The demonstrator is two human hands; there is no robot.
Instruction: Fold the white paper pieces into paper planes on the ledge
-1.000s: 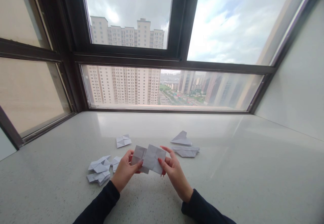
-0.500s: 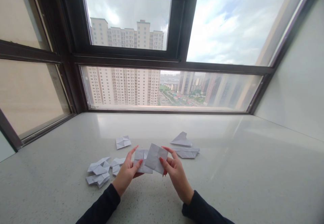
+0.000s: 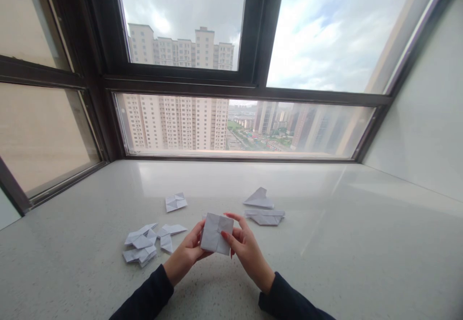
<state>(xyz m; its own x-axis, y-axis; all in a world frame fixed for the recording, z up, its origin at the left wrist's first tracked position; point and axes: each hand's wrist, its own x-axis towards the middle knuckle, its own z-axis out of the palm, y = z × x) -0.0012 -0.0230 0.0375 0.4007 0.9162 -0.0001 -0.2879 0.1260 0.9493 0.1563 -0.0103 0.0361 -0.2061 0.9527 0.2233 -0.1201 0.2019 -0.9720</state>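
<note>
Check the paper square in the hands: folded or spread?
Folded: the paper square, between left hand and right hand, shows fold seams across its face.

This looks like a high-rise home: below the grip of the right hand [image 3: 248, 250] spreads a pale, speckled window ledge [image 3: 347, 243]; ahead of it stands a dark-framed window [image 3: 238, 91], apartment towers [image 3: 181, 122] beyond; rightward, a white wall [image 3: 423, 113].
</note>
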